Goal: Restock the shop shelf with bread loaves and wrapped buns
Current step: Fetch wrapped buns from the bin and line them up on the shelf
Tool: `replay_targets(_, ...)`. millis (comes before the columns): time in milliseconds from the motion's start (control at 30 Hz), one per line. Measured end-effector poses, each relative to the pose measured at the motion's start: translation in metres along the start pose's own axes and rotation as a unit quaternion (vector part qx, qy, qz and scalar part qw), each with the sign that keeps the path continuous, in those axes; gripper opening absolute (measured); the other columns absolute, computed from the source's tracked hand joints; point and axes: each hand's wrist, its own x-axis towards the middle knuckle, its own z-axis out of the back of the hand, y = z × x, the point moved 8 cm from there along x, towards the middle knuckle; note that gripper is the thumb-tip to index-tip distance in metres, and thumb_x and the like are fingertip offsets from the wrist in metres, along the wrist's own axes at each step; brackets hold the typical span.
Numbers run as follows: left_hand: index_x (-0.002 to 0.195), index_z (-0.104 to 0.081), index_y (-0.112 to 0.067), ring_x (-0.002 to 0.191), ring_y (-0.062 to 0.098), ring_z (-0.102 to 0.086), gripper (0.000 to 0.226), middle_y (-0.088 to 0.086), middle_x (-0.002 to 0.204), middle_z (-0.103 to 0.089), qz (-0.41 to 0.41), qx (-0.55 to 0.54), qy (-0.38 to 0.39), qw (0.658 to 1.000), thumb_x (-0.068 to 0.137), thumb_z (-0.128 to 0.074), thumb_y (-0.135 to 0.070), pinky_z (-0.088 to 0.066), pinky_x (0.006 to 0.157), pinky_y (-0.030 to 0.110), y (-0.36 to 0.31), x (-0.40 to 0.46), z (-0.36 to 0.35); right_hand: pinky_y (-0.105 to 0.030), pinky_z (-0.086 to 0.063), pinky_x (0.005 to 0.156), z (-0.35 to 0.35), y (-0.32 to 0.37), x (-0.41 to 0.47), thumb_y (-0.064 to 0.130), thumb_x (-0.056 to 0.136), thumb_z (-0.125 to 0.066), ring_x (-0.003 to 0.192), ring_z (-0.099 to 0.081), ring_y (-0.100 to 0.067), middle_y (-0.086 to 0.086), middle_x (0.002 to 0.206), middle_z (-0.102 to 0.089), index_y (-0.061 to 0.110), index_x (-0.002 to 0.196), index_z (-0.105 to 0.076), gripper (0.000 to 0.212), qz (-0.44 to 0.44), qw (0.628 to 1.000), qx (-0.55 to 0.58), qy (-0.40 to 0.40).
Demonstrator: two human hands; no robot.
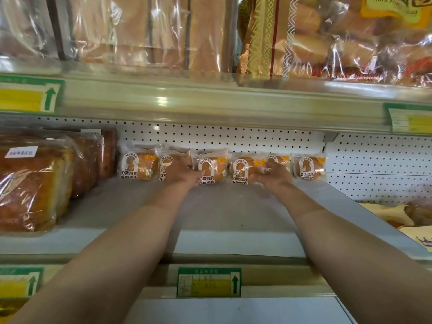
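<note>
At the back of the shelf sits a row of buns; left hand grips one bun, right hand pinches another, loaves on the left

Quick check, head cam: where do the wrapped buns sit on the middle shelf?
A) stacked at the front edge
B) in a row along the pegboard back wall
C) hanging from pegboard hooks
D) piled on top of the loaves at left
B: the wrapped buns stand side by side along the pegboard back wall, with the left hand and right hand reaching them and the shelf bare in front.
</note>
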Motion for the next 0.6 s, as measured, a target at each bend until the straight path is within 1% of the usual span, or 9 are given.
replay_targets(67,0.111,-0.065,-0.008,0.071,0.024,-0.074,0.036,0.014,0.099,-0.073,-0.001,0.007,-0.010,1.000,0.080,-0.084,-0.007,-0.063,0.077,0.044,0.002,0.004,0.001,-0.033,-0.042,0.107,0.000,0.001,-0.001,0.040,0.080,-0.083,0.131,-0.054,-0.026,-0.005,0.142,-0.059,0.021,0.148,-0.047,0.079,0.002,1.000,-0.012,0.000)
replay_targets(167,0.110,-0.066,-0.012,0.073,0.024,-0.075,0.038,0.012,0.096,-0.075,-0.003,0.019,-0.028,0.999,0.078,-0.086,-0.013,-0.062,0.081,0.043,0.005,0.010,0.004,-0.031,-0.038,0.109,-0.003,0.001,-0.003,0.035,0.083,-0.081,0.135,-0.051,-0.025,-0.005,0.146,-0.055,0.019,0.151,-0.043,0.080,0.003,1.000,-0.001,0.004)
replay_targets(200,0.107,-0.067,-0.014,0.072,0.023,-0.075,0.036,0.011,0.093,-0.075,-0.003,0.019,-0.034,0.999,0.077,-0.087,-0.014,-0.062,0.082,0.043,0.006,0.011,0.004,-0.032,-0.037,0.110,-0.003,0.001,-0.003,0.034,0.083,-0.081,0.135,-0.050,-0.026,-0.005,0.146,-0.055,0.018,0.151,-0.043,0.079,0.003,1.000,0.001,0.004)
replay_targets(267,0.091,-0.064,-0.021,0.074,0.024,-0.075,0.029,0.009,0.091,-0.074,-0.005,0.024,-0.044,0.999,0.076,-0.087,-0.015,-0.061,0.083,0.042,0.006,0.012,0.005,-0.032,-0.039,0.107,-0.005,0.001,-0.003,0.034,0.084,-0.080,0.133,-0.052,-0.028,-0.008,0.142,-0.058,0.017,0.149,-0.045,0.076,0.005,1.000,-0.009,0.004)
replay_targets(333,0.081,-0.058,-0.026,0.079,0.025,-0.075,0.031,0.010,0.090,-0.075,-0.007,0.035,-0.050,0.998,0.075,-0.088,-0.016,-0.061,0.084,0.043,0.006,0.013,0.005,-0.031,-0.041,0.102,-0.005,0.002,-0.005,0.035,0.085,-0.079,0.130,-0.053,-0.029,-0.009,0.139,-0.060,0.016,0.147,-0.048,0.072,0.007,1.000,-0.019,0.002)
replay_targets(367,0.082,-0.060,-0.025,0.081,0.026,-0.075,0.030,0.010,0.090,-0.075,-0.005,0.038,-0.054,0.998,0.075,-0.088,-0.017,-0.061,0.084,0.043,0.006,0.013,0.005,-0.031,-0.041,0.101,-0.005,0.003,-0.006,0.035,0.085,-0.079,0.130,-0.053,-0.029,-0.009,0.139,-0.060,0.016,0.147,-0.048,0.071,0.006,1.000,-0.019,0.000)
replay_targets(433,0.092,-0.068,-0.018,0.085,0.028,-0.074,0.028,0.009,0.091,-0.075,-0.003,0.054,-0.056,0.997,0.074,-0.089,-0.021,-0.061,0.084,0.043,0.005,0.013,0.006,-0.032,-0.041,0.101,-0.005,0.003,-0.006,0.035,0.087,-0.077,0.131,-0.053,-0.030,-0.010,0.139,-0.060,0.014,0.145,-0.049,0.068,0.008,1.000,-0.021,-0.001)
replay_targets(500,0.102,-0.070,-0.013,0.090,0.028,-0.073,0.035,0.009,0.094,-0.075,-0.007,0.085,-0.053,0.995,0.075,-0.087,-0.027,-0.059,0.085,0.042,0.003,0.013,0.005,-0.032,-0.042,0.098,-0.006,0.003,-0.006,0.036,0.089,-0.075,0.128,-0.054,-0.031,-0.011,0.135,-0.062,0.011,0.140,-0.052,0.061,0.008,0.999,-0.032,-0.003)
replay_targets(600,0.118,-0.064,-0.010,0.099,0.029,-0.071,0.054,0.008,0.108,-0.074,0.007,0.090,-0.065,0.994,0.073,-0.089,-0.027,-0.058,0.086,0.039,0.003,0.012,0.008,-0.031,-0.042,0.089,-0.009,-0.001,-0.003,0.038,0.089,-0.074,0.121,-0.057,-0.031,-0.011,0.127,-0.065,0.011,0.129,-0.058,0.050,0.007,0.999,-0.044,-0.002)
